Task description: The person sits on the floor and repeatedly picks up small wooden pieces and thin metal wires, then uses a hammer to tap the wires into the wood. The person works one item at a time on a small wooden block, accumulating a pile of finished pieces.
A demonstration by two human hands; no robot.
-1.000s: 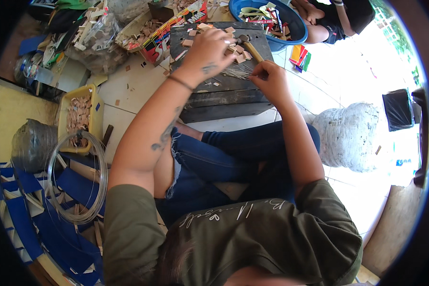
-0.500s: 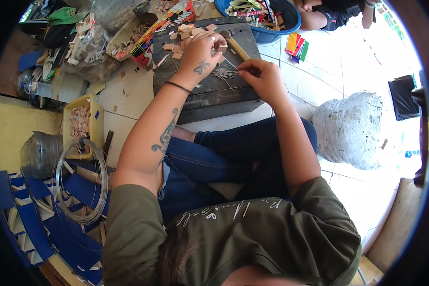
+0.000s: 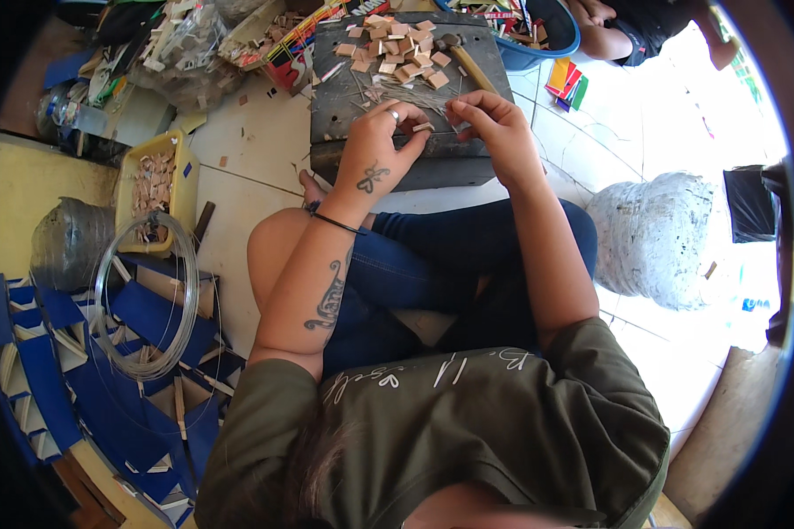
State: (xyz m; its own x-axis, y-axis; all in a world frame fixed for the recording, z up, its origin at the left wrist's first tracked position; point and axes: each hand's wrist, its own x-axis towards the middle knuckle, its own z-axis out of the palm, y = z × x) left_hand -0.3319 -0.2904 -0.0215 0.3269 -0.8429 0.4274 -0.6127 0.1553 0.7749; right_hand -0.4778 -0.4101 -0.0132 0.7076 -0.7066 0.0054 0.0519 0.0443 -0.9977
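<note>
Dark bench [image 3: 333,106]: set low just in front of the crossed legs [image 3: 432,238], probably to keep small pieces within easy reach of both arms.
Wooden squares [image 3: 403,48]: heaped loosely on the far part of the bench top, likely to stay out of the fingers' way yet close enough to pick from.
Thin wires [image 3: 406,95]: spread in a loose bunch between the heap and the hands, apparently for quick picking.
Hammer [image 3: 472,66]: lying right of the heap, slanted toward the near right, perhaps for a ready grasp.
Yellow basket [image 3: 188,181]: standing on the left, holding more pieces, presumably as stock.
Left hand [image 3: 379,137]: curled mostly closed over the near edge of the bench, pinching a small wooden piece [image 3: 423,128] between thumb and fingers, pale edge showing.
Right hand [image 3: 494,123]: raised just beside the left, fingers bent, thumb and forefinger tips nearly meeting by the wire ends; cannot tell whether gripping a wire.
</note>
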